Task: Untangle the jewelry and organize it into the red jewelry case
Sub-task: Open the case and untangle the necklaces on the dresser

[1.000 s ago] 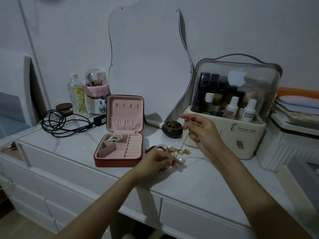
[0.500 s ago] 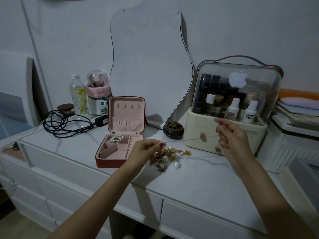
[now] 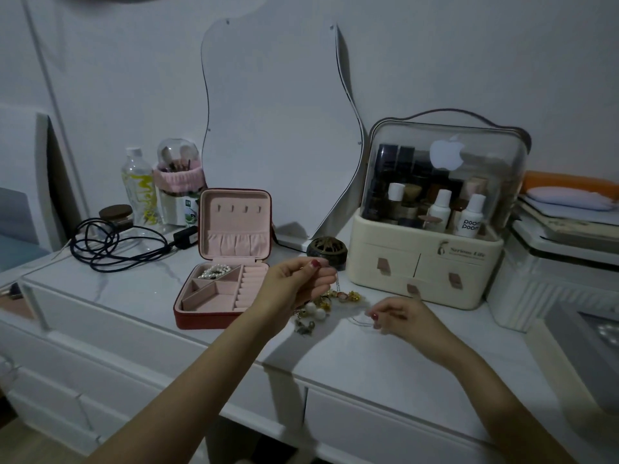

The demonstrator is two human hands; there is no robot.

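The red jewelry case lies open on the white marble tabletop, its pink lid upright; a pearl piece sits in its back-left compartment. Right of the case lies a tangled pile of jewelry with gold bits and white pearls. My left hand hovers above the pile and pinches one end of a thin chain that hangs down. My right hand is low over the tabletop, right of the pile, and pinches the chain's other end, which loops faintly by its fingertips.
A cream cosmetics organizer with a clear lid stands behind my right hand. A small dark round pot sits behind the pile. Coiled black cable, a bottle and a brush holder stand back left. A wavy mirror leans on the wall.
My right hand has dropped from in front of the organizer down to the tabletop and moved left. The chain, stretched taut before, now hangs slack. My left hand rose slightly.
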